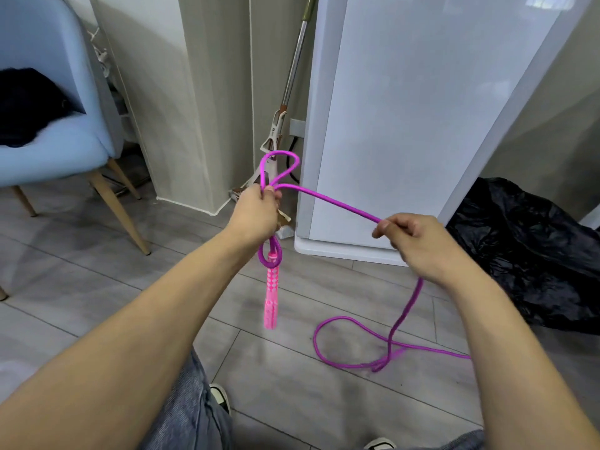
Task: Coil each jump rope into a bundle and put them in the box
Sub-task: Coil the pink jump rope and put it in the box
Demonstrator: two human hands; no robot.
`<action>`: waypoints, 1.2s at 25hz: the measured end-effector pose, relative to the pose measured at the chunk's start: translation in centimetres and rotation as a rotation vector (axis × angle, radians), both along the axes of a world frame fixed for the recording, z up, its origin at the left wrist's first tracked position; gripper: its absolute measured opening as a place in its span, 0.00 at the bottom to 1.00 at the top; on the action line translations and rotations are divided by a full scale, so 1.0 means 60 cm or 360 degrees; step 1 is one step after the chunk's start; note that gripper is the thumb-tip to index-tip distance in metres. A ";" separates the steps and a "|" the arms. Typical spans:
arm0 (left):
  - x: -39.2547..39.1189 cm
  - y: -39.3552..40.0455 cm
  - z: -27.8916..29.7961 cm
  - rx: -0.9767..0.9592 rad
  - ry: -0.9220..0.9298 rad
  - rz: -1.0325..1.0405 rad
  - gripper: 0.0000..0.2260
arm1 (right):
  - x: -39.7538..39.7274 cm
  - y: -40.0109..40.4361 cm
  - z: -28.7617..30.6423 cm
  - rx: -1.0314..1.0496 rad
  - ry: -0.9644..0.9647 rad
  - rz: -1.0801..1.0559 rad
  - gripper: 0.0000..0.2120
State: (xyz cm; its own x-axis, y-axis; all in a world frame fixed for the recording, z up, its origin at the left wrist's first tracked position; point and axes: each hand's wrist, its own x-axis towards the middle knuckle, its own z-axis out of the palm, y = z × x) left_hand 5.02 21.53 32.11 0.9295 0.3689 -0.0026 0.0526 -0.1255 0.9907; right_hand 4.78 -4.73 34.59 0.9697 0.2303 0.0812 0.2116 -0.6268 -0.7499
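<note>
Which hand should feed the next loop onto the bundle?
Probably the right hand: it pinches the free purple rope leading to the floor slack, while the left hand grips the loops and hanging pink handle.

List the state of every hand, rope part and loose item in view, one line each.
left hand: raised, grips gathered rope loops.
right hand: pinches the rope between thumb and fingers.
purple rope: partly coiled; one span taut between the hands, the rest loose on the floor.
pink handle: hangs below the left hand, off the floor.
black bag: crumpled on the floor.
mop: leaning upright in the corner.
</note>
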 end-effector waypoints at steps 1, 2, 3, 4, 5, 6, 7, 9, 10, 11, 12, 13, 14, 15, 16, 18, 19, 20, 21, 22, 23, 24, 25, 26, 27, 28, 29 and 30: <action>0.005 0.007 -0.002 -0.0158 -0.0005 0.0131 0.13 | 0.002 -0.016 -0.001 -0.0096 0.0013 -0.0028 0.13; 0.008 0.013 -0.002 -0.0289 -0.0012 0.0249 0.13 | 0.005 -0.032 -0.002 -0.0205 0.0025 -0.0054 0.13; 0.008 0.017 -0.001 -0.0402 -0.0024 0.0330 0.14 | 0.008 -0.047 -0.004 -0.0318 0.0033 -0.0084 0.13; 0.007 0.017 0.002 -0.0507 -0.0039 0.0351 0.14 | 0.010 -0.057 -0.006 -0.0423 0.0032 -0.0132 0.14; 0.003 0.012 0.006 -0.0615 -0.0052 0.0304 0.13 | 0.012 -0.062 -0.007 -0.0491 0.0011 -0.0194 0.14; -0.003 0.003 0.010 -0.0716 -0.0053 0.0198 0.11 | 0.013 -0.060 -0.008 -0.0489 -0.0029 -0.0254 0.14; -0.012 -0.008 0.015 -0.0772 -0.0039 0.0064 0.09 | 0.013 -0.050 -0.008 -0.0408 -0.0076 -0.0291 0.14; -0.027 -0.032 0.021 -0.0740 0.0012 -0.0169 0.07 | 0.007 -0.013 -0.008 -0.0127 -0.0158 -0.0288 0.14; -0.032 -0.042 0.021 -0.0713 0.0038 -0.0250 0.07 | 0.003 0.009 -0.009 -0.0022 -0.0199 -0.0266 0.14; -0.035 -0.050 0.019 -0.0703 0.0060 -0.0320 0.08 | -0.003 0.030 -0.011 0.0042 -0.0242 -0.0231 0.14; -0.037 -0.055 0.016 -0.0690 0.0084 -0.0374 0.08 | -0.008 0.050 -0.013 0.0074 -0.0274 -0.0191 0.14; -0.039 -0.060 0.013 -0.0660 0.0109 -0.0412 0.09 | -0.014 0.068 -0.016 0.0082 -0.0294 -0.0153 0.14; -0.041 -0.065 0.009 -0.0614 0.0129 -0.0437 0.09 | -0.018 0.083 -0.019 0.0071 -0.0303 -0.0121 0.14; -0.043 -0.072 0.006 -0.0581 0.0139 -0.0463 0.08 | -0.023 0.095 -0.023 0.0050 -0.0307 -0.0087 0.13; -0.046 -0.080 0.003 -0.0556 0.0131 -0.0486 0.08 | -0.028 0.105 -0.028 0.0033 -0.0301 -0.0051 0.13; -0.050 -0.098 -0.002 -0.0508 0.0080 -0.0505 0.07 | -0.035 0.118 -0.040 -0.0006 -0.0272 0.0006 0.13; -0.049 -0.103 -0.004 -0.0505 0.0052 -0.0486 0.07 | -0.037 0.121 -0.044 -0.0056 -0.0269 0.0021 0.14; -0.048 -0.106 -0.008 -0.0527 0.0043 -0.0455 0.08 | -0.037 0.121 -0.048 -0.0133 -0.0271 0.0035 0.14; -0.047 -0.106 -0.011 -0.0557 0.0046 -0.0425 0.09 | -0.037 0.119 -0.048 -0.0214 -0.0273 0.0056 0.13; -0.047 -0.105 -0.014 -0.0571 0.0053 -0.0408 0.10 | -0.037 0.116 -0.050 -0.0282 -0.0267 0.0086 0.13; -0.049 -0.106 -0.016 -0.0555 0.0060 -0.0408 0.10 | -0.038 0.114 -0.050 -0.0325 -0.0263 0.0122 0.12; -0.051 -0.108 -0.019 -0.0500 0.0065 -0.0416 0.09 | -0.040 0.112 -0.051 -0.0351 -0.0258 0.0157 0.11; -0.054 -0.111 -0.020 -0.0428 0.0069 -0.0410 0.09 | -0.042 0.113 -0.052 -0.0367 -0.0249 0.0192 0.11; -0.054 -0.112 -0.018 -0.0367 0.0064 -0.0373 0.10 | -0.044 0.116 -0.053 -0.0366 -0.0239 0.0218 0.11; -0.053 -0.111 -0.013 -0.0355 0.0047 -0.0308 0.10 | -0.046 0.118 -0.052 -0.0342 -0.0225 0.0245 0.10; -0.049 -0.106 -0.007 -0.0427 0.0009 -0.0236 0.10 | -0.046 0.120 -0.051 -0.0308 -0.0201 0.0276 0.10; -0.042 -0.096 -0.001 -0.0590 -0.0043 -0.0170 0.09 | -0.045 0.120 -0.048 -0.0277 -0.0163 0.0317 0.11; -0.033 -0.082 0.007 -0.0797 -0.0095 -0.0102 0.09 | -0.044 0.117 -0.044 -0.0243 -0.0094 0.0370 0.13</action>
State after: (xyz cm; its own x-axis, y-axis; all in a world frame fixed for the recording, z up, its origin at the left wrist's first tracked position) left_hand 3.05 16.62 32.51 0.9541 0.2784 -0.1105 0.0015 0.3644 0.9312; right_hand 2.17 2.28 31.95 0.8840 0.4601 0.0832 0.4036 -0.6610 -0.6326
